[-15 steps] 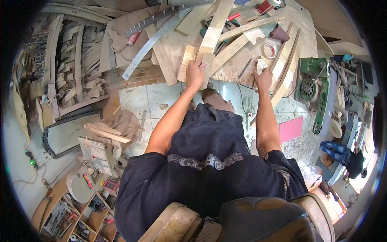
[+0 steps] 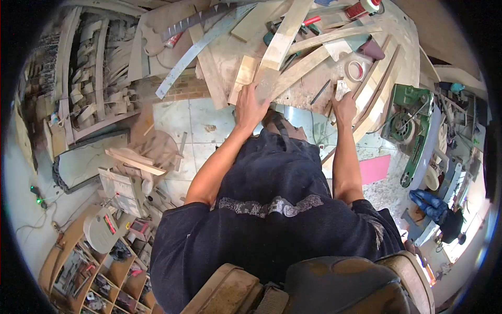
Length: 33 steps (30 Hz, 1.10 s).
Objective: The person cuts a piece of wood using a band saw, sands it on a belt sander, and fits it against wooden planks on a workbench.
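Note:
My left hand (image 2: 251, 107) is at the near edge of the workbench, closed on a small flat wooden board (image 2: 267, 79). Beneath and beside it lie a short pale wood block (image 2: 244, 73) and a long wooden strip (image 2: 288, 36). My right hand (image 2: 344, 109) is further right at the same edge, its fingers closed round a folded whitish piece (image 2: 342, 89); whether that is paper or cloth I cannot tell. Close to this hand are a roll of tape (image 2: 355, 70), a dark pencil-like stick (image 2: 320, 91) and a curled brown sheet (image 2: 372, 49).
Wooden strips, a long grey metal strip (image 2: 196, 49) and a red-and-white container (image 2: 361, 8) lie on the workbench (image 2: 293, 99). A green machine (image 2: 410, 118) stands at right, with another person (image 2: 444, 214) beyond it. A wooden shelf unit (image 2: 107, 269) is at lower left.
My left hand has shifted slightly down and left, its fingers less curled over the board. My right hand still holds the whitish piece. The view has tilted a little.

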{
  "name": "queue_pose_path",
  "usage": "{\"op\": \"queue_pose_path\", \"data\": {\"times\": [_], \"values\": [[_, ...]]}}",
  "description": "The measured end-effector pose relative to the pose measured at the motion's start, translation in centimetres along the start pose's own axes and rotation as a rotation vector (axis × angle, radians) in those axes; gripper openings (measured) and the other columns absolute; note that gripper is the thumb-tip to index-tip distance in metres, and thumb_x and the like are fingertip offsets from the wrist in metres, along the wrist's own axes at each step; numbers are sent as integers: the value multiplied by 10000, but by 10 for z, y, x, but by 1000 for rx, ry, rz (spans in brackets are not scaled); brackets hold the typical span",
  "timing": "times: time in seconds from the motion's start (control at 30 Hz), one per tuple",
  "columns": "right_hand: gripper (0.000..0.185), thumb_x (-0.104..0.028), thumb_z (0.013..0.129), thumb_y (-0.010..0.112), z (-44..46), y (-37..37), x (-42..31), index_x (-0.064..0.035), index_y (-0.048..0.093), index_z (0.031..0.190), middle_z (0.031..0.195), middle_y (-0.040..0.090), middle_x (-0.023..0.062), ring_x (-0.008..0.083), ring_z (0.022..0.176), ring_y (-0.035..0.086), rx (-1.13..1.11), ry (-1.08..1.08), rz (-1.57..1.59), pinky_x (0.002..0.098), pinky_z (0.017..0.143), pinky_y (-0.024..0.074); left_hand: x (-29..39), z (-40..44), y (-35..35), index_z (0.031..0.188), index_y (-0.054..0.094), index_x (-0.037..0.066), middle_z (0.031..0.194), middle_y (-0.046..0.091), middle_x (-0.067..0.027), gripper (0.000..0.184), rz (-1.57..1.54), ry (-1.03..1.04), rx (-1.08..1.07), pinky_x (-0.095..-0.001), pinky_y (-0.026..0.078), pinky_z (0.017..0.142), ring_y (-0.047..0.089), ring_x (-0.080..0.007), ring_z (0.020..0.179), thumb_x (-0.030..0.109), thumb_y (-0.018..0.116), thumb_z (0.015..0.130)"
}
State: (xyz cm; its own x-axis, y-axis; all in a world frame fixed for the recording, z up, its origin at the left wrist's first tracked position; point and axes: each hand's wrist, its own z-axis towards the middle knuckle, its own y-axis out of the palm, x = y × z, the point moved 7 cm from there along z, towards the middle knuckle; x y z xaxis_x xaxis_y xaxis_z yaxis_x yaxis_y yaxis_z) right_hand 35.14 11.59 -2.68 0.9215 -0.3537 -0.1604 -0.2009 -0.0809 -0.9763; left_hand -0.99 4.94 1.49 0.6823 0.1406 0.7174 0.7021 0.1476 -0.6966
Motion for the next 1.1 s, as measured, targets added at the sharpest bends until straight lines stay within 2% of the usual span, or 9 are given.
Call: {"op": "queue_pose_path", "data": {"times": [0.27, 0.3, 0.4, 0.5, 0.6, 0.77, 0.87, 0.97, 1.1], "values": [[644, -389, 701, 820, 12, 6, 21, 17, 562, 1129, 1077, 624, 308, 451, 1018, 626, 108, 56, 82, 491, 878, 508, -7, -5, -5, 1228, 538, 13, 1146, 577, -204, 574, -85, -41, -59, -451, 458, 955, 554, -391, 1104, 237, 772, 755], [710, -400, 693, 834, 14, 9, 25, 33, 544, 1174, 1102, 607, 308, 456, 1045, 609, 86, 65, 158, 476, 903, 502, -8, -6, -5, 1234, 539, 7, 1136, 585, -200, 586, -74, -26, -52, -449, 460, 945, 561, -380, 1095, 233, 780, 750], [723, -327, 667, 841, 15, 12, 25, 22, 480, 1188, 1134, 559, 321, 469, 1034, 595, 86, 55, 223, 490, 913, 499, -6, -9, -3, 1240, 542, -3, 1115, 595, -193, 604, -66, 27, -42, -444, 466, 926, 573, -359, 1073, 224, 794, 740], [809, -359, 657, 840, 14, 8, 20, 17, 430, 1245, 1157, 550, 336, 479, 1057, 592, 63, 196, 155, 488, 934, 498, 9, -12, 3, 1211, 536, 3, 1110, 582, -194, 574, -88, 107, -57, -447, 464, 921, 568, -366, 1054, 218, 790, 743], [843, -418, 642, 821, 16, 7, 14, 62, 473, 1240, 1159, 604, 345, 473, 1070, 613, 45, 203, 140, 472, 932, 509, 21, -14, 9, 1155, 520, 8, 1085, 568, -191, 532, -58, 169, -97, -451, 468, 907, 567, -376, 1030, 217, 788, 745], [705, -374, 656, 794, 10, 4, 3, 48, 542, 1163, 1138, 619, 339, 459, 1072, 621, 68, 142, 172, 484, 935, 499, 21, -13, 9, 1066, 490, 16, 1017, 543, -184, 482, -21, 142, -112, -459, 476, 870, 565, -383, 991, 207, 792, 742], [754, -366, 631, 826, 5, 12, -4, 41, 504, 1178, 1137, 579, 341, 484, 1067, 578, 68, 68, 248, 499, 956, 476, 19, -14, 6, 1021, 486, 1, 986, 540, -187, 477, -13, 152, -102, -456, 457, 837, 559, -372, 963, 235, 798, 746], [714, -382, 654, 818, 0, 15, -14, 41, 541, 1157, 1090, 605, 319, 453, 1066, 564, 92, 2, 125, 503, 938, 460, 18, -19, 1, 1002, 481, -2, 966, 537, -186, 474, -29, 163, -64, -457, 455, 821, 557, -372, 945, 237, 800, 747], [615, -419, 723, 778, -3, -5, -36, 14, 598, 1121, 1033, 629, 274, 425, 1036, 571, 256, -173, 9, 504, 895, 456, 17, -27, -16, 1001, 484, -3, 959, 537, -180, 476, -10, 145, -17, -457, 458, 809, 556, -367, 928, 239, 805, 745]]}}
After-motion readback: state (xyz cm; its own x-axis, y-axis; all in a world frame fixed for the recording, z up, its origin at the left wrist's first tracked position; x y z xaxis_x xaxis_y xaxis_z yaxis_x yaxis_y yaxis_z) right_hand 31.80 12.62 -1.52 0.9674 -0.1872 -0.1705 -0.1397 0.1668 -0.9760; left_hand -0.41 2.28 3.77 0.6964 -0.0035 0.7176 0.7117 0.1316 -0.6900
